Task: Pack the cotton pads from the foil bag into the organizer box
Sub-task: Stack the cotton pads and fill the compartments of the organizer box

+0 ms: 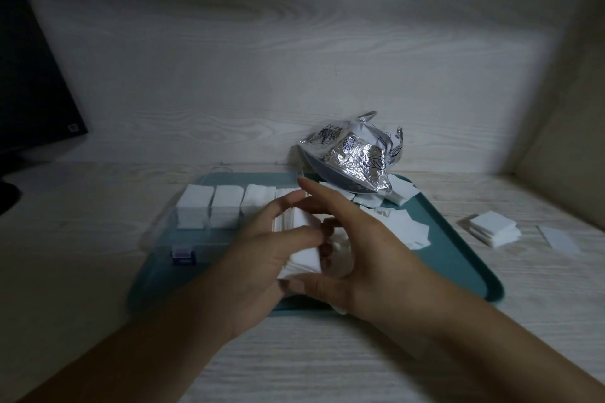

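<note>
Fingers [288,206] of both hands curled, pinching cotton pad stack [302,244] over tray [458,258].

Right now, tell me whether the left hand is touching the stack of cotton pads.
Touching. The head view shows the left hand with fingers curled around the stack of cotton pads.

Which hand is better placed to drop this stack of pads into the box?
Left. The left hand grips the stack of pads on the side nearer the box, whose open slots lie left of it; the right hand is farther.
</note>
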